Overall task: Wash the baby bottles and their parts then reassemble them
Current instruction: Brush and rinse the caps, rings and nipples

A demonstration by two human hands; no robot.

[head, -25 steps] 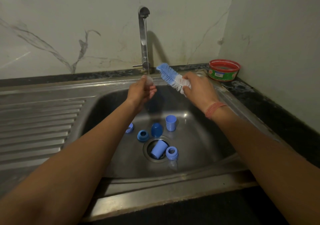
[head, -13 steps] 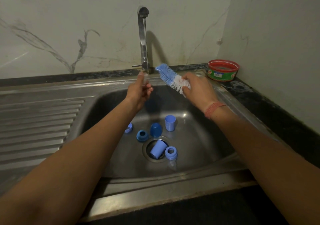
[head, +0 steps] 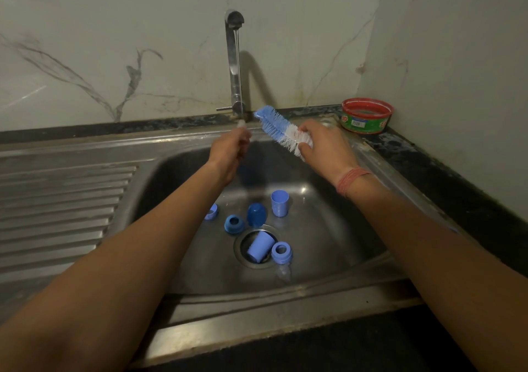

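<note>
Left fingers: the left hand [head: 228, 151] has its fingers curled together round a small clear teat [head: 241, 124], only the tip of which shows above them; it is held up under the thin stream from the tap [head: 234, 65].
Right fingers: the right hand [head: 324, 145] has its fingers closed on the bottle brush [head: 278, 128] at the white end of the bristles; the blue bristle end points up and left, toward the base of the tap, and stops just beside the teat.
Sink basin: the steel sink [head: 328, 246] holds the loose bottle parts, all on its floor near the drain [head: 257, 247].
In the drain: a light blue cap [head: 260, 246] lies tilted on its side in the drain cup.
Beside the drain, right: a light blue screw ring [head: 282, 253] sits at the rim of the drain, opening up; a clear teat-like piece [head: 283, 273] lies just in front of it, too faint to tell more.
Behind the drain: a dark blue domed cap [head: 256, 214] stands mouth down, with a dark blue ring [head: 234, 223] to its left and a light blue cup-shaped cap [head: 280, 202] upright to its right.
Under the left forearm: another light blue ring [head: 212, 211] is half hidden.
Counter corner: a round red-rimmed tub [head: 367, 115] stands on the dark counter right of the sink; its contents are unclear.
</note>
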